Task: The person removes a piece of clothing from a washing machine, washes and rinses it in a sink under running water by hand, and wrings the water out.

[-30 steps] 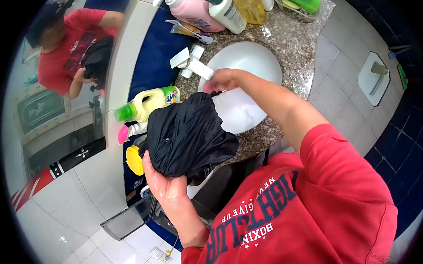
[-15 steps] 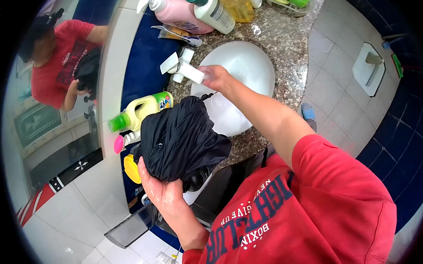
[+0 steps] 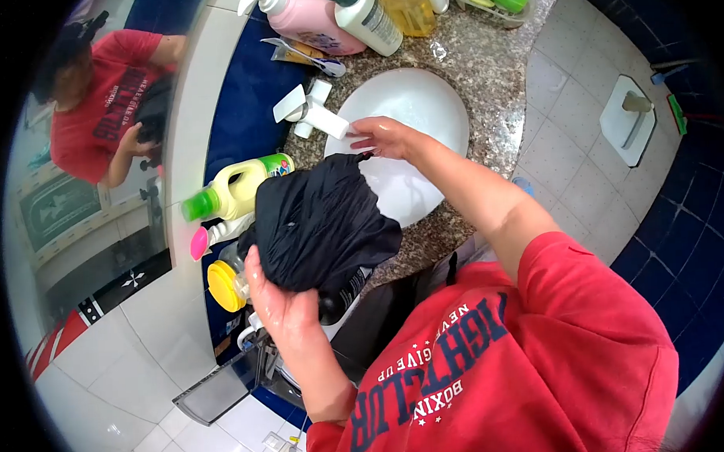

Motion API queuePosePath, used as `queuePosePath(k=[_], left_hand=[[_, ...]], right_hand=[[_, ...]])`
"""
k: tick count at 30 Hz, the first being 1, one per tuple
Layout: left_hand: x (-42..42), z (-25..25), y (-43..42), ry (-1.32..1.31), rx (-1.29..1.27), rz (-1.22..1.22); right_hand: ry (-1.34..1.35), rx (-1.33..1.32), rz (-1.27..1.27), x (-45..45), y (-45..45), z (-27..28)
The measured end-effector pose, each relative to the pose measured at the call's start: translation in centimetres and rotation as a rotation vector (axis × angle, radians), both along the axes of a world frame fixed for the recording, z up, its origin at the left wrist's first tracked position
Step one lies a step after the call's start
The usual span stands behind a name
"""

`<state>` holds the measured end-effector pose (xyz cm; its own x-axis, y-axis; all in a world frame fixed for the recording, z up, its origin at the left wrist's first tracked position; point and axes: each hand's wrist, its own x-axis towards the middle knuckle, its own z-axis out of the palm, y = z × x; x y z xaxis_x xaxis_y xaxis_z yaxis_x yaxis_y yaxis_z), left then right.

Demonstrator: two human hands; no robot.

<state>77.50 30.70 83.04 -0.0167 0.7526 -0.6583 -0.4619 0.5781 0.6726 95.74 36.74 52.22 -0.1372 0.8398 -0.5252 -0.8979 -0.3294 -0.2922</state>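
A bunched black cloth garment rests in my left hand, whose palm supports it from below with the fingers partly hidden. The garment hangs beside the near-left rim of the white sink basin, one corner reaching over it. My right hand is over the basin just beneath the spout of the white faucet. Its fingers are apart and seem to hold nothing. A thin tip of the garment lies close to these fingers; I cannot tell whether they touch.
A yellow bottle with a green cap and a yellow-lidded jar stand left of the garment. A pink bottle and several other bottles line the far end of the granite counter. A mirror covers the left wall.
My right hand has drawn slightly back from the faucet and its fingers have spread. The garment and my left hand have shifted a little to the right.
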Motion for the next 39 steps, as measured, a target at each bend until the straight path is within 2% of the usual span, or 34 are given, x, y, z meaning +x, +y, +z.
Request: queuePosePath(k=[2,3,5,7,9,10,11,12,13,14,16,17,19,21,23,25,26,28,29,30,31,32,33,34,35,37,38,39], left_hand=[[1.1,-1.2,-0.1,0.064,-0.022,-0.050],[2.0,-2.2,-0.1,0.098,-0.026,-0.048],[2.7,-5.0,-0.4,0.043,0.161,-0.237],[3.7,-8.1,1.5,-0.027,-0.107,-0.096],[4.8,-11.6,2.2,-0.103,-0.144,-0.112],[4.6,-14.6,3.3,-0.148,-0.158,-0.143],[4.5,-17.3,4.3,-0.194,-0.172,-0.174],[5.2,-18.6,4.9,-0.108,-0.201,-0.186],[4.4,-22.4,5.9,-0.106,-0.145,-0.202],[4.9,-23.7,6.5,-0.114,-0.177,-0.188],[6.3,-26.0,7.5,-0.130,-0.213,-0.170],[7.1,-27.3,8.1,-0.113,-0.199,-0.154],[8.5,-28.2,8.6,-0.109,-0.195,-0.130],[10.0,-27.6,8.9,-0.451,-0.237,-0.255],[11.0,-28.4,10.0,-0.410,-0.309,-0.212],[11.1,-30.8,11.4,-0.024,0.033,-0.409],[10.5,-32.8,12.8,-0.082,0.088,-0.568],[9.9,-33.4,13.1,-0.002,0.130,-0.525],[9.7,-33.7,13.2,0.079,0.179,-0.481],[9.1,-33.7,13.0,0.078,0.178,-0.471],[8.2,-33.6,12.4,0.032,0.124,-0.414],[7.3,-33.5,11.6,-0.013,0.071,-0.356],[6.6,-33.5,11.2,-0.058,0.019,-0.299],[6.0,-34.3,10.8,-0.159,0.070,-0.235],[5.4,-35.3,10.0,-0.155,0.069,-0.227],[6.9,-31.5,7.6,-0.125,0.191,-0.005],[6.1,-32.5,7.4,-0.220,0.162,-0.051],[5.6,-32.4,7.3,-0.213,0.159,-0.048]], right_hand=[[-0.194,0.139,0.306,1.2,0.1,0.9],[-0.200,0.143,0.310,2.1,-0.5,1.9],[-0.415,0.083,0.409,4.3,-2.6,4.4],[-0.367,0.030,0.442,5.7,-4.3,5.0],[-0.111,0.086,0.432,6.7,-6.3,5.5],[-0.232,0.013,0.416,7.0,-7.0,6.1],[-0.243,0.013,0.427,7.5,-7.7,6.8],[-0.446,-0.068,0.378,8.1,-8.5,7.5],[-0.650,-0.148,0.324,8.5,-9.3,7.9],[-0.662,-0.147,0.330,8.6,-9.9,7.3],[-1.101,-0.009,0.051,8.0,-11.1,6.5],[-1.196,-0.025,0.047,7.7,-11.8,6.8],[-1.367,0.116,0.070,6.7,-12.8,8.4],[-1.422,0.309,0.200,5.6,-13.5,8.7],[-1.391,0.392,0.518,5.1,-14.0,8.5],[-1.390,0.534,0.841,5.2,-14.0,8.2],[-1.385,0.529,0.845,5.3,-13.8,8.0],[-1.369,0.420,0.835,6.0,-12.6,7.7],[-1.519,0.262,0.728,6.4,-11.8,7.7],[-1.693,0.191,0.672,7.3,-10.3,8.7],[-1.848,0.125,0.509,7.9,-9.0,7.7],[-1.887,0.111,0.349,8.7,-7.3,6.3],[-1.921,0.125,0.216,9.2,-5.7,5.5],[-1.905,0.136,0.257,9.6,-3.9,4.4],[-1.901,0.144,0.263,9.5,-2.4,3.4],[-1.585,0.262,0.549,8.8,0.2,1.4],[-1.578,0.266,0.551,8.2,1.2,0.4],[-1.357,0.275,0.637,7.6,2.0,-0.3]])
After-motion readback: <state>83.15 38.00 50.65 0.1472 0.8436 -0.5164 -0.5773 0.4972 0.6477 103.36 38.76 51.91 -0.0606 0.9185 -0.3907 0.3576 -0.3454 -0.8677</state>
